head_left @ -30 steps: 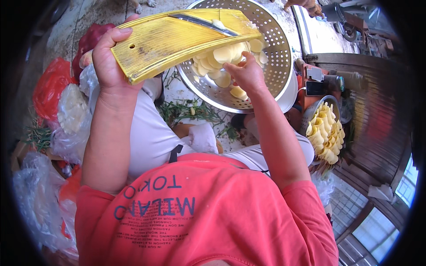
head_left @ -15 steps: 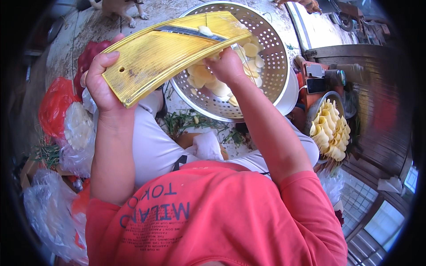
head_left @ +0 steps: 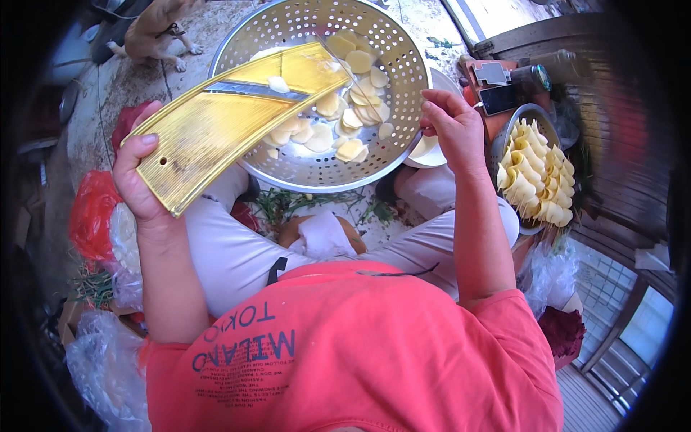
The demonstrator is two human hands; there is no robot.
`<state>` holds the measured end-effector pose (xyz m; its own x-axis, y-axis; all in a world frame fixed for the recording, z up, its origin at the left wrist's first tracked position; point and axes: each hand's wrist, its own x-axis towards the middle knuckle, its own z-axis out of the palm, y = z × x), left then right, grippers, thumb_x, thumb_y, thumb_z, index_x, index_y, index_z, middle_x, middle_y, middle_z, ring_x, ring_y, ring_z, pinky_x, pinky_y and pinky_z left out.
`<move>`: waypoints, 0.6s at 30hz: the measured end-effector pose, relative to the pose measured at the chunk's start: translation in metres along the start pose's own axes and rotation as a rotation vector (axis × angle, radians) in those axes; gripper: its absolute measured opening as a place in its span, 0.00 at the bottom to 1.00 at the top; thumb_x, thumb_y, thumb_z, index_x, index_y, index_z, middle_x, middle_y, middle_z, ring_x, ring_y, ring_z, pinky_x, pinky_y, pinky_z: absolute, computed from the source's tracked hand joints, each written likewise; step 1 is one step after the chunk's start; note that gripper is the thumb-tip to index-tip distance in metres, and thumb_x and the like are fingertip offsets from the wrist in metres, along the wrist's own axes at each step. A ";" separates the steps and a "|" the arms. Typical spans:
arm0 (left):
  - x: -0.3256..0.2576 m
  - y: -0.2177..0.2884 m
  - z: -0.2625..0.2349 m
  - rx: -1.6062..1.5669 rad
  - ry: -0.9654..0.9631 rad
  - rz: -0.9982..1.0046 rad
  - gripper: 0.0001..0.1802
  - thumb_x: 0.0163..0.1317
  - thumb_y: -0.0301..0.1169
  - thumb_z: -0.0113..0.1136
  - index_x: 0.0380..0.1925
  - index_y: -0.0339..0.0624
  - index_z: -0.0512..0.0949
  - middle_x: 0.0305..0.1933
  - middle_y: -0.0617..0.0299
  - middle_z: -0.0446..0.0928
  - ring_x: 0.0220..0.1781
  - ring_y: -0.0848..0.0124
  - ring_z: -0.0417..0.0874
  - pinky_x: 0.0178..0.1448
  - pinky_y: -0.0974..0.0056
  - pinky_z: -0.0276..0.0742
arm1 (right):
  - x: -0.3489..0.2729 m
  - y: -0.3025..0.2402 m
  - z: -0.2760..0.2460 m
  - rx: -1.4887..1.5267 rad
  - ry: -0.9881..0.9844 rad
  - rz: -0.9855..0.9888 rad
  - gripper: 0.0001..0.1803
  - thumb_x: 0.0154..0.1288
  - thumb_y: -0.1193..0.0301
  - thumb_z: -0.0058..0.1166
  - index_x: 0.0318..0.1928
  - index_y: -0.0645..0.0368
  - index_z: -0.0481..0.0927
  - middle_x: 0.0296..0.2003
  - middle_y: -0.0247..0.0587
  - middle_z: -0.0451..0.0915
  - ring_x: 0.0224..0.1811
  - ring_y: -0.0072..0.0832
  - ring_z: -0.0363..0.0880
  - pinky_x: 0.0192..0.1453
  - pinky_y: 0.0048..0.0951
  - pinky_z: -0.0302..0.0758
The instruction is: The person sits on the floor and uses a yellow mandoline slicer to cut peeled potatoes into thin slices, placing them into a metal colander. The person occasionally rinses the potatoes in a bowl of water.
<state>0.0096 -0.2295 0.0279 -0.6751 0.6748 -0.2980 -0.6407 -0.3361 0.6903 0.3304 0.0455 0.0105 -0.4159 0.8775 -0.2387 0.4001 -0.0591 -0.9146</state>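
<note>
My left hand (head_left: 140, 176) grips the lower end of a yellow mandoline slicer (head_left: 223, 133), which slants over a perforated metal colander (head_left: 404, 72). A small pale piece (head_left: 278, 84) rests by the slicer's blade. Thin pale-yellow slices, apparently potato (head_left: 320, 138), lie loose in the colander, with a thin stick (head_left: 363, 93) above some of them. My right hand (head_left: 457, 133) is at the colander's right rim, its fingers curled together. Whatever it holds, if anything, is too small to make out.
At the right, a metal bowl holds slices threaded on skewers (head_left: 536, 176). Behind it a phone (head_left: 499, 100) and a jar (head_left: 531, 78) stand on a reddish stand. Plastic bags (head_left: 97, 216) lie at the left; a dog (head_left: 155, 32) stands at the far left. Green scraps (head_left: 284, 205) litter the floor.
My right hand has come out from beneath the slicer and moved right to the colander's rim. The slicer and my left hand sit a little lower and farther left in view.
</note>
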 end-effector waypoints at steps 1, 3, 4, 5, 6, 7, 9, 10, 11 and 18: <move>0.002 -0.004 0.000 0.018 0.014 -0.007 0.29 0.57 0.29 0.51 0.59 0.29 0.76 0.57 0.38 0.80 0.59 0.49 0.82 0.69 0.49 0.75 | 0.000 0.004 -0.004 0.021 0.004 0.030 0.14 0.70 0.71 0.61 0.53 0.63 0.83 0.36 0.34 0.85 0.31 0.17 0.82 0.34 0.20 0.79; 0.006 -0.008 0.002 0.054 0.046 -0.018 0.29 0.57 0.29 0.51 0.59 0.29 0.76 0.58 0.38 0.80 0.59 0.49 0.82 0.69 0.49 0.75 | 0.008 0.008 -0.006 0.101 0.010 0.030 0.13 0.69 0.71 0.61 0.51 0.64 0.84 0.37 0.35 0.86 0.30 0.17 0.82 0.33 0.19 0.79; 0.006 -0.007 0.000 0.020 -0.002 -0.035 0.29 0.58 0.30 0.51 0.60 0.30 0.76 0.58 0.38 0.79 0.60 0.48 0.81 0.70 0.48 0.75 | 0.014 0.010 -0.007 0.142 0.024 0.031 0.12 0.69 0.72 0.61 0.50 0.64 0.85 0.37 0.35 0.86 0.30 0.18 0.82 0.33 0.19 0.79; 0.006 -0.007 -0.002 -0.002 -0.021 -0.064 0.29 0.58 0.30 0.51 0.61 0.30 0.76 0.59 0.38 0.79 0.61 0.48 0.81 0.71 0.47 0.74 | 0.019 0.011 -0.010 0.174 0.046 0.034 0.12 0.69 0.72 0.62 0.49 0.64 0.85 0.37 0.36 0.86 0.29 0.18 0.82 0.33 0.20 0.79; 0.007 -0.005 -0.002 -0.024 -0.039 -0.093 0.29 0.59 0.30 0.50 0.61 0.30 0.75 0.60 0.37 0.78 0.62 0.47 0.81 0.71 0.46 0.73 | 0.025 0.014 -0.013 0.244 0.096 0.046 0.11 0.68 0.72 0.62 0.48 0.65 0.86 0.36 0.36 0.86 0.29 0.19 0.82 0.32 0.20 0.79; 0.008 -0.002 -0.003 -0.044 -0.057 -0.121 0.29 0.59 0.30 0.50 0.62 0.30 0.75 0.61 0.37 0.78 0.63 0.46 0.80 0.72 0.45 0.73 | 0.035 0.021 -0.021 0.333 0.141 0.084 0.11 0.67 0.74 0.61 0.48 0.64 0.85 0.34 0.36 0.85 0.28 0.22 0.83 0.31 0.22 0.79; 0.014 0.007 -0.021 -0.097 -0.162 -0.187 0.30 0.62 0.30 0.49 0.66 0.32 0.72 0.67 0.36 0.74 0.68 0.44 0.76 0.75 0.40 0.68 | 0.058 0.040 -0.036 0.449 0.261 0.139 0.10 0.65 0.75 0.60 0.46 0.64 0.85 0.33 0.37 0.84 0.27 0.25 0.82 0.32 0.25 0.80; 0.016 0.009 -0.027 -0.089 -0.131 -0.182 0.31 0.63 0.31 0.48 0.67 0.33 0.71 0.68 0.36 0.72 0.70 0.43 0.74 0.76 0.39 0.66 | 0.067 0.051 -0.038 0.421 0.302 0.196 0.10 0.65 0.74 0.60 0.47 0.63 0.84 0.33 0.36 0.83 0.28 0.25 0.82 0.33 0.24 0.80; 0.018 0.012 -0.032 -0.081 -0.102 -0.175 0.31 0.64 0.31 0.48 0.69 0.33 0.70 0.70 0.36 0.70 0.72 0.42 0.72 0.76 0.37 0.64 | 0.076 0.063 -0.039 0.393 0.343 0.252 0.11 0.66 0.73 0.60 0.47 0.62 0.84 0.34 0.35 0.83 0.29 0.24 0.82 0.34 0.23 0.79; 0.025 0.029 -0.035 0.046 0.002 -0.162 0.31 0.67 0.33 0.48 0.71 0.36 0.67 0.74 0.39 0.66 0.75 0.42 0.67 0.76 0.35 0.61 | 0.129 0.211 -0.043 -0.227 0.155 0.543 0.26 0.56 0.61 0.68 0.54 0.60 0.82 0.44 0.41 0.86 0.45 0.34 0.86 0.52 0.34 0.81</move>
<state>-0.0390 -0.2452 0.0174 -0.5649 0.7167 -0.4089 -0.7239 -0.1927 0.6624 0.3961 0.1667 -0.1997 0.0135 0.8102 -0.5860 0.6932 -0.4300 -0.5785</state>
